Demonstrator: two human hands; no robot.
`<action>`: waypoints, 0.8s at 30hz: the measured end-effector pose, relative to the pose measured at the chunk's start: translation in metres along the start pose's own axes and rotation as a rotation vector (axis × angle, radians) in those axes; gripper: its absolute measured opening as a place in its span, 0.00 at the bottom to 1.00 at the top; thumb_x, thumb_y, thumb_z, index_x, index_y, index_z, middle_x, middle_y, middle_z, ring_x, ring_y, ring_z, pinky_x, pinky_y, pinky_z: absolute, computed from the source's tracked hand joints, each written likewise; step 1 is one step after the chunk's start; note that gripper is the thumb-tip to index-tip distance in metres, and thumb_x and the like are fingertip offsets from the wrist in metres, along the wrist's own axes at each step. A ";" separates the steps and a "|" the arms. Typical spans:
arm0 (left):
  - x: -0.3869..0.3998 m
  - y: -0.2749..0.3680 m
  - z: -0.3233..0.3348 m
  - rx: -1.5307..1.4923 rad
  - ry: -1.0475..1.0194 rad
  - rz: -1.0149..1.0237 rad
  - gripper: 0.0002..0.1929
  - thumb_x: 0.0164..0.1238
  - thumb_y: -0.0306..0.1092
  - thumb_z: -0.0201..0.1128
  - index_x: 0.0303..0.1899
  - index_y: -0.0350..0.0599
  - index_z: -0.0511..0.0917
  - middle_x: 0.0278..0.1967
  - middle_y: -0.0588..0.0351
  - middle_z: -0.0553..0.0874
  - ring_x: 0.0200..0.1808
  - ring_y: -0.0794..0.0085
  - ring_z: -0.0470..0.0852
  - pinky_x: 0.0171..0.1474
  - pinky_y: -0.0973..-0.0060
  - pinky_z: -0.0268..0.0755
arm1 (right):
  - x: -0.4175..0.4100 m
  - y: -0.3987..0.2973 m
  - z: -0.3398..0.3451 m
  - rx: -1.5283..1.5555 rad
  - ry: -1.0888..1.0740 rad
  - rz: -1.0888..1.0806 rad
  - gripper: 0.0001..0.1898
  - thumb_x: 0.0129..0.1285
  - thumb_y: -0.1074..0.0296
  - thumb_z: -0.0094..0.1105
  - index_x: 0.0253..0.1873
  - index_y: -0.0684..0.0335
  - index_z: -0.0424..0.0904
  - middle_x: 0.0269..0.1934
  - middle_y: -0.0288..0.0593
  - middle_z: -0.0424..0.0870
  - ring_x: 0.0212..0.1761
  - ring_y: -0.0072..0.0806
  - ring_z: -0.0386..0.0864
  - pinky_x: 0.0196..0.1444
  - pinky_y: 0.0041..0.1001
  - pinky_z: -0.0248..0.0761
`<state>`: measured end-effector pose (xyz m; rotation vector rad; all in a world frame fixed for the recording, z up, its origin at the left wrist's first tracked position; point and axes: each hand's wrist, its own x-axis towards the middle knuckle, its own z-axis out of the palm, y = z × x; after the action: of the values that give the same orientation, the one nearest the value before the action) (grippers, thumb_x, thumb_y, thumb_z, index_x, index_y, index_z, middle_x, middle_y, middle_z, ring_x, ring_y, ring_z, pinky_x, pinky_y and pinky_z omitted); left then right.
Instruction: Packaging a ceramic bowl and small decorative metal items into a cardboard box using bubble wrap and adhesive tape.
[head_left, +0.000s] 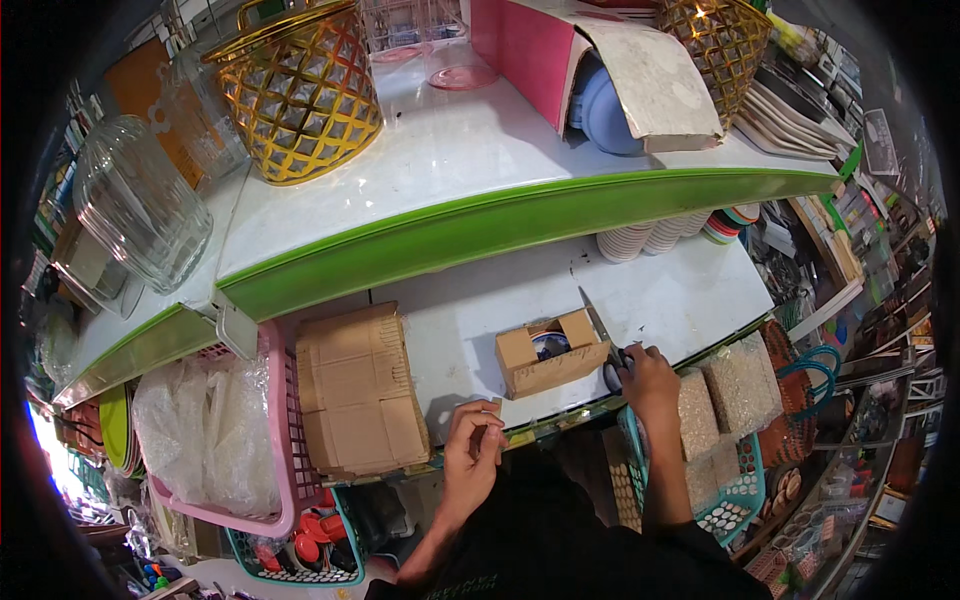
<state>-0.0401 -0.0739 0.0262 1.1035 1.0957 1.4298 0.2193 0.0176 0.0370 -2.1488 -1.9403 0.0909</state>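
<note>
A small cardboard box lies on the white lower shelf before me with its top partly open. Inside it a blue-and-white item shows through the gap. To its right my right hand has its fingers on the dark handles of a pair of scissors, whose blades point away from me along the box. My left hand is at the shelf's front edge, left of the box, with fingers curled. A small tan scrap is at its fingertips; whether it is gripped is unclear.
Flattened cardboard lies left of the box. A pink basket holds bubble wrap. Above runs a green-edged upper shelf with glassware and a gold lattice bucket. Stacked cups stand behind; a teal basket is at right.
</note>
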 end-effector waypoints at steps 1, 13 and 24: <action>0.001 0.001 -0.001 0.000 -0.002 0.001 0.04 0.78 0.26 0.54 0.45 0.37 0.75 0.52 0.53 0.75 0.34 0.80 0.78 0.29 0.83 0.69 | 0.001 -0.001 0.003 -0.023 -0.035 0.005 0.16 0.60 0.65 0.67 0.52 0.58 0.79 0.45 0.47 0.83 0.48 0.47 0.82 0.45 0.44 0.79; 0.009 0.013 -0.008 -0.027 0.063 0.013 0.03 0.78 0.25 0.55 0.44 0.38 0.75 0.52 0.54 0.75 0.29 0.83 0.71 0.29 0.83 0.66 | 0.019 -0.001 0.005 0.090 -0.183 0.054 0.21 0.50 0.61 0.71 0.49 0.63 0.84 0.36 0.54 0.88 0.40 0.50 0.87 0.46 0.42 0.81; 0.013 0.020 -0.012 -0.209 0.026 -0.063 0.03 0.81 0.28 0.51 0.46 0.41 0.69 0.57 0.49 0.75 0.25 0.82 0.70 0.26 0.82 0.63 | -0.011 -0.003 -0.090 0.740 -0.062 0.020 0.22 0.51 0.73 0.72 0.53 0.66 0.79 0.29 0.45 0.87 0.26 0.24 0.83 0.29 0.25 0.74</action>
<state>-0.0565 -0.0640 0.0443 0.8971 0.9662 1.4751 0.2335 -0.0050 0.1240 -1.6691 -1.5590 0.7554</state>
